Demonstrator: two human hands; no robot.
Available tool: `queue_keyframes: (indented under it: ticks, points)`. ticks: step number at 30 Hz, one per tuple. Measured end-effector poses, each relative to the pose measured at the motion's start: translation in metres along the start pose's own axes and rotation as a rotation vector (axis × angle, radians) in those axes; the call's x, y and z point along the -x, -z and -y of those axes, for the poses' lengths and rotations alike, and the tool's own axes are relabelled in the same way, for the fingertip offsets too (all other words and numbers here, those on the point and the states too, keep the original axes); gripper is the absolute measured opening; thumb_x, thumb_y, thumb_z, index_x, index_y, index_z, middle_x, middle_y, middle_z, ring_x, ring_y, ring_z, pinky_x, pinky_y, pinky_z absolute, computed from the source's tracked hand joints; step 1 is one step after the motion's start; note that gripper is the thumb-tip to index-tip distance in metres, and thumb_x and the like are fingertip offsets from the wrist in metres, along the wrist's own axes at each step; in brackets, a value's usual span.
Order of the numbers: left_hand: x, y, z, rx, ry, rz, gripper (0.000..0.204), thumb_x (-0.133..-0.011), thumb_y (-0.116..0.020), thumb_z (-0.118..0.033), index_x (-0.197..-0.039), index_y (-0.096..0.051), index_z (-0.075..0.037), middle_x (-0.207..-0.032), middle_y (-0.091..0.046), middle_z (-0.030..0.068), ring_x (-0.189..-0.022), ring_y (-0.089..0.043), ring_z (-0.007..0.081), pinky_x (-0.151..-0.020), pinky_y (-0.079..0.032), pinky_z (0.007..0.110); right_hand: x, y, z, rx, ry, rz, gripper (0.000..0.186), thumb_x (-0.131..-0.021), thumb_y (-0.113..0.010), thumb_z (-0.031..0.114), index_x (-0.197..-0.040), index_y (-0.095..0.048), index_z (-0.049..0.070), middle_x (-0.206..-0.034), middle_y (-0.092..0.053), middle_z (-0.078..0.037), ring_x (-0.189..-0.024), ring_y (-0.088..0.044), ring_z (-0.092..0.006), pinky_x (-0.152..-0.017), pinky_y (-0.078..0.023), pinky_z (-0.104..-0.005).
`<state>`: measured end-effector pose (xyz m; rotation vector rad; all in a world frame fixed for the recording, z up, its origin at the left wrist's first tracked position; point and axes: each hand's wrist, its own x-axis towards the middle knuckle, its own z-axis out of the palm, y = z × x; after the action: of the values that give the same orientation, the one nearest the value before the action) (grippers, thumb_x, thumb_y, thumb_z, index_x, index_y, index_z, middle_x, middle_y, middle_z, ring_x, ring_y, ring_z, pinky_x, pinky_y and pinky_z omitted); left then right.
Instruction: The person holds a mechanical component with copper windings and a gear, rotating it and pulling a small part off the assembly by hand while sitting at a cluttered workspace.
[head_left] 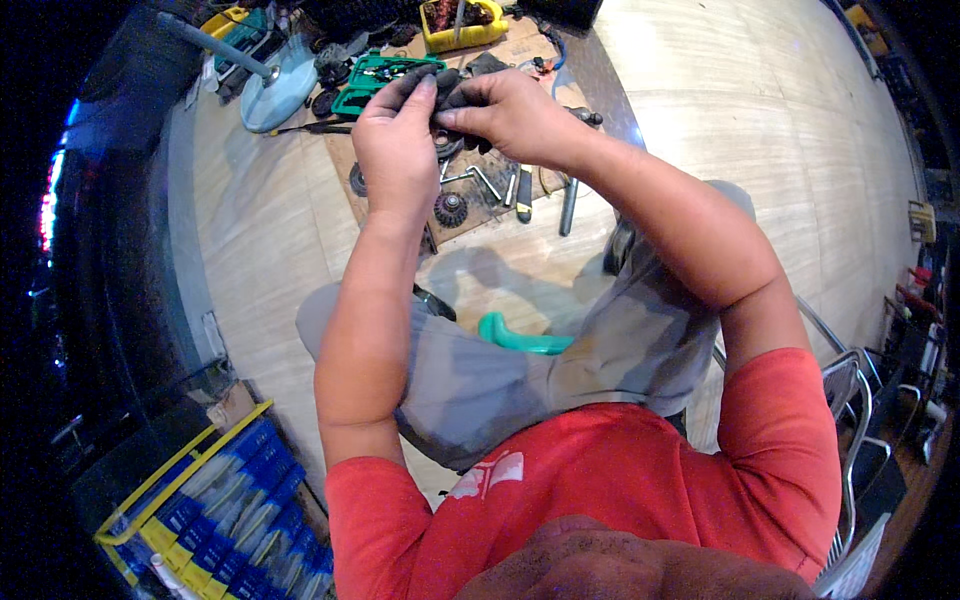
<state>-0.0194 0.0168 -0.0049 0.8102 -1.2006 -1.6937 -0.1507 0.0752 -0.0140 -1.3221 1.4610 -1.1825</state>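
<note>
- Both hands are up over the far end of the cardboard sheet (500,215) on the floor, and that sheet is what I'm placing everything against.
- The dark glove or rag (440,92) sits right between the hands, above the sheet's far-left part, just this side of the green tool tray (372,82).
- Left hand (395,150) is curled with its fingertips pinched into the near-left side of the dark cloth, thumb tucked against it.
- Right hand (510,115) comes in from the right and grips the cloth's right end between thumb and fingers. So both hands are clamped on the same thing, touching each other around it.
- The cloth's long axis looks roughly left-right, running from one hand to the other. Neither hand is really nearer, though the left covers more of it. Can't tell exactly what the cloth is, too dark and bunched.
- Lying on the sheet under the hands: a toothed gear (451,209), a few hex keys (478,180), and a yellow-handled tool (524,196).
- Past the sheet's far edge there's a yellow bin (462,30). Off its left side is a fan base (277,92).
- On the near side of the sheet, by the person's knees, lies a green curved handle (520,340).
</note>
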Motion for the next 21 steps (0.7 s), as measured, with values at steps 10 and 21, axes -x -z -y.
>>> queue_keyframes:
  ticks: [10,21]
  points:
    - [-0.006,0.012,-0.011,0.401,0.051,0.077,0.013,-0.094,-0.052,-0.005,-0.102,-0.060,0.003,-0.097,-0.067,0.0177,-0.090,-0.067,0.0274,-0.082,-0.056,0.040,-0.003,0.003,-0.002,0.222,0.074,0.040,0.021,-0.086,-0.066,0.014,-0.100,-0.066,-0.002,-0.078,-0.067,-0.005,-0.072,-0.056,-0.0082,-0.068,-0.049,-0.0271]
    - [-0.009,0.025,-0.022,0.523,0.198,0.288,0.016,-0.094,-0.051,-0.007,-0.103,-0.062,0.002,-0.095,-0.068,0.0151,-0.084,-0.067,0.0254,-0.079,-0.056,0.040,0.004,0.017,0.012,0.468,0.260,0.148,0.021,-0.083,-0.067,0.024,-0.097,-0.067,0.008,-0.081,-0.065,-0.018,-0.079,-0.064,-0.0352,-0.071,-0.049,-0.0428]
